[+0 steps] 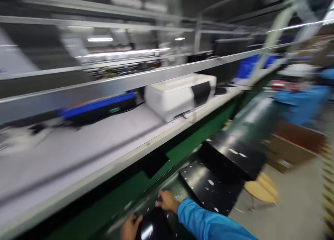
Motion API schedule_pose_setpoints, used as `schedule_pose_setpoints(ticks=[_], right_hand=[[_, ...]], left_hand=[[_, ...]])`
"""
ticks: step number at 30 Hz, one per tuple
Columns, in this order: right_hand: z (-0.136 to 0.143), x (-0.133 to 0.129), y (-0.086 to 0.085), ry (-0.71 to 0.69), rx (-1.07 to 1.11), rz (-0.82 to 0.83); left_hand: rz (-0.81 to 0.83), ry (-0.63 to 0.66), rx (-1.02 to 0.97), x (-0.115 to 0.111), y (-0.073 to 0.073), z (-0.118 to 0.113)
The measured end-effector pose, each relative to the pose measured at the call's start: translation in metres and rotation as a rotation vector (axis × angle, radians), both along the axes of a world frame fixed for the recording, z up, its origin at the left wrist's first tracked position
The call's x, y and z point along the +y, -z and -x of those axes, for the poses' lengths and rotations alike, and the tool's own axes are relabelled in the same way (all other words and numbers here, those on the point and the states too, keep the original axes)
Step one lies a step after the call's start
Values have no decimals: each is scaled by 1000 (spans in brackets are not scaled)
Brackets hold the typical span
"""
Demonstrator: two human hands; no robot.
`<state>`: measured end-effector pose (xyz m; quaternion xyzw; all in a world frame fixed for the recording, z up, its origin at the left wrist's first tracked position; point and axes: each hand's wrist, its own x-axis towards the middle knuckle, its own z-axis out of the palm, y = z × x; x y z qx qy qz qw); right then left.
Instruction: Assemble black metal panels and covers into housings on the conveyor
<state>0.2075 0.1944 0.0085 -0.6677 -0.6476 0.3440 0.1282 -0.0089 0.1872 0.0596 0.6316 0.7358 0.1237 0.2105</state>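
Glossy black panel (152,228) at the bottom edge, low against the green conveyor frame (182,146) — gripped from both sides. Left hand (130,226) curled over its left edge, fingers bent around the rim. Right hand (167,200) in a blue sleeve, fingertips pinched on the panel's upper edge. More black panels (208,184) just beyond, overlapping in a row — speckled with light flecks. Above, pale workbench (78,146) bearing a white machine (180,95) and a blue-topped case (99,108). Wooden stool (261,189) right of the panels. Farther right, blurred person in blue (300,104).
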Motion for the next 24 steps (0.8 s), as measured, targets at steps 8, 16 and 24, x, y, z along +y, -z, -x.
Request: schedule_pose_setpoints(ticks=[8,16,24], right_hand=[[-8,-48,31,101,223,-138],[-2,-101,50,42,548,168],[84,-120,-22,-100,641,209]], left_hand=[[-565,-383,195,-123,-98,98],[-40,-751,633,-195,-122,198],[84,-580,635,-233,-156,151]])
